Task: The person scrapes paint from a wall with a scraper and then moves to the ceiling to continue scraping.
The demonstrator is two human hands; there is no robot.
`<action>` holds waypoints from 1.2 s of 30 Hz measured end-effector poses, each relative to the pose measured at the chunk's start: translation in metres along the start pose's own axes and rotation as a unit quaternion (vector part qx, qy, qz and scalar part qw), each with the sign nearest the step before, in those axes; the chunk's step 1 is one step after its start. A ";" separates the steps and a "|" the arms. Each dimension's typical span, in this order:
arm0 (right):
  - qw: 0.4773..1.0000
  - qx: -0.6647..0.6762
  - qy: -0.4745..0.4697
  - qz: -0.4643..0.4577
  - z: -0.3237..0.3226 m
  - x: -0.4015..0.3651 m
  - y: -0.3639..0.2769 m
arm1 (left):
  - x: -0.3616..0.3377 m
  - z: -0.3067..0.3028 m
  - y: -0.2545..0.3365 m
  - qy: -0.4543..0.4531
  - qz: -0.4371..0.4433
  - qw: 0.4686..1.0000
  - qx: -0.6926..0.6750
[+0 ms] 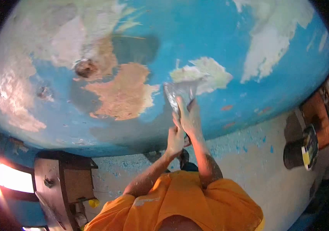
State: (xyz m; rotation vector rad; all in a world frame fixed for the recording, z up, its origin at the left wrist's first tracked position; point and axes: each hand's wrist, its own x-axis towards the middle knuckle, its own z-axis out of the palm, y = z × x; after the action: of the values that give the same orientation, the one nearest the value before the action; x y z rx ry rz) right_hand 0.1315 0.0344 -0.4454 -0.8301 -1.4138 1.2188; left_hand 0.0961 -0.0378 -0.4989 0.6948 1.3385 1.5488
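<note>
My right hand (191,121) is wrapped round a wide metal scraper (180,91), with fingers stretched along the back of its blade. Lower down, my left hand (176,140) is closed at the handle end, which the fingers mostly hide. The blade's edge meets the blue painted wall (203,34), at the lower left of a pale bare patch (206,73). Left of the blade, a larger tan patch (124,94) shows where the paint is gone.
Blue paint flakes lie on the floor (245,165) along the wall's foot. A wooden cabinet (48,177) stands at lower left, near a bright window (10,175). A black bucket (293,156) sits at right. A hole (85,68) marks the upper left wall.
</note>
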 end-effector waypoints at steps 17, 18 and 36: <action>0.997 -0.049 -0.047 0.026 0.007 -0.015 0.005 | -0.001 -0.023 -0.027 -0.053 -0.085 0.989 -0.108; 0.997 -0.050 -0.049 0.027 0.011 -0.017 0.005 | -0.003 -0.022 -0.022 -0.052 -0.085 0.989 -0.110; 0.993 0.077 -0.027 0.087 0.033 0.004 -0.036 | 0.012 -0.025 0.043 -0.066 0.145 0.984 0.074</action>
State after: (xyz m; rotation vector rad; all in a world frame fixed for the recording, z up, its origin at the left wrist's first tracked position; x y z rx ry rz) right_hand 0.1028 0.0216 -0.4078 -0.8311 -1.2928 1.4744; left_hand 0.0574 -0.0356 -0.4659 1.1084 1.3041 1.6076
